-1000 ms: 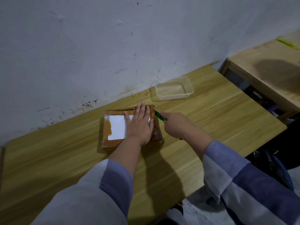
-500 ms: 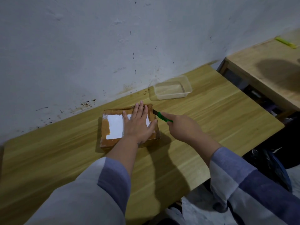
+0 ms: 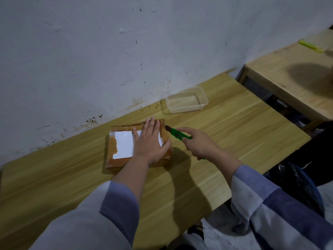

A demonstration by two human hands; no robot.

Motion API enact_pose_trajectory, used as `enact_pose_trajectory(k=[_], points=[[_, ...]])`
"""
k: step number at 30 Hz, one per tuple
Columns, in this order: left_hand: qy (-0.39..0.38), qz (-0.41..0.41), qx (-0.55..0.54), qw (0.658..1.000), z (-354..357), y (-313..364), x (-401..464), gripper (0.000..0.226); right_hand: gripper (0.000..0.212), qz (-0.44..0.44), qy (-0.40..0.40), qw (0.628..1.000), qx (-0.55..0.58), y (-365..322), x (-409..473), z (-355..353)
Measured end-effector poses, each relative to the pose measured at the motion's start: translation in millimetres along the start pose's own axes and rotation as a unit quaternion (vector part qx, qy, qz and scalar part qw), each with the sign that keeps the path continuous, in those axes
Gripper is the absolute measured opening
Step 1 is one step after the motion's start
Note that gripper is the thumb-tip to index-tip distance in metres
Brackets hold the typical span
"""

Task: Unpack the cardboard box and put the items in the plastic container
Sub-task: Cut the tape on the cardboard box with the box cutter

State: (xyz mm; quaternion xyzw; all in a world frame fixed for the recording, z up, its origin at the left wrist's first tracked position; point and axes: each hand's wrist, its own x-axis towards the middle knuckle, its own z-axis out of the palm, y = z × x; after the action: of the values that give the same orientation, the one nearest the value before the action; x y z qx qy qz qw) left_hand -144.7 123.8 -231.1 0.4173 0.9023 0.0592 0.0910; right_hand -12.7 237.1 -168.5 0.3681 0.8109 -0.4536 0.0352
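Note:
A flat, taped cardboard box (image 3: 117,154) with a white label lies shut on the wooden table (image 3: 225,141). My left hand (image 3: 151,143) presses flat on its top, fingers spread toward the wall. My right hand (image 3: 198,143) grips a green utility knife (image 3: 177,133), whose tip touches the box's far right corner. A clear plastic container (image 3: 185,102) stands empty beyond the box, near the wall.
A stained white wall runs along the table's far edge. A second wooden table (image 3: 292,78) stands at the right, across a gap, with a yellow-green object (image 3: 310,46) on it. Dark items lie on the floor at the lower right.
My right hand has drawn back from the box's right side, and the knife now shows more fully, with its tip at the far corner. My left hand stays on the box.

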Motion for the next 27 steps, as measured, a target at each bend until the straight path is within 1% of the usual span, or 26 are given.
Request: enact_pose_trajectory(k=[5,8,10,12,14,17,21,24,27], points=[[-0.003,0.007,0.009,1.0,-0.3,-0.5,-0.2,0.083,0.04,0.028,-0.038,0.997,0.067,1.2,12.0,-0.6],[-0.005,0.008,0.014,1.0,-0.4,-1.1,0.2,0.084,0.038,0.051,-0.073,0.987,0.138,0.7,18.1,-5.3],[0.0,0.007,0.017,1.0,0.7,-2.4,0.5,0.085,0.037,0.055,-0.093,0.978,0.179,4.6,17.6,-10.0],[0.01,0.001,0.002,1.0,1.0,-2.6,0.8,0.083,0.037,0.046,-0.101,0.974,0.195,10.5,15.5,-12.2],[0.016,-0.012,-0.02,1.0,-0.4,-1.4,2.8,0.077,0.038,0.033,-0.103,0.973,0.202,15.3,15.1,-11.6],[0.04,-0.018,-0.025,0.999,-4.6,1.2,5.7,0.067,0.038,0.022,-0.102,0.974,0.203,19.0,15.8,-9.6],[0.087,-0.025,-0.069,0.994,-7.4,3.8,10.7,0.042,0.039,0.019,-0.094,0.974,0.203,21.2,14.6,-8.6],[0.09,-0.033,-0.103,0.99,-6.3,6.9,13.5,0.035,0.039,0.015,-0.078,0.978,0.193,20.7,14.6,-6.3],[0.098,-0.031,-0.126,0.987,-4.5,6.8,14.1,0.032,0.039,0.009,-0.078,0.986,0.146,20.5,14.4,-3.9]])
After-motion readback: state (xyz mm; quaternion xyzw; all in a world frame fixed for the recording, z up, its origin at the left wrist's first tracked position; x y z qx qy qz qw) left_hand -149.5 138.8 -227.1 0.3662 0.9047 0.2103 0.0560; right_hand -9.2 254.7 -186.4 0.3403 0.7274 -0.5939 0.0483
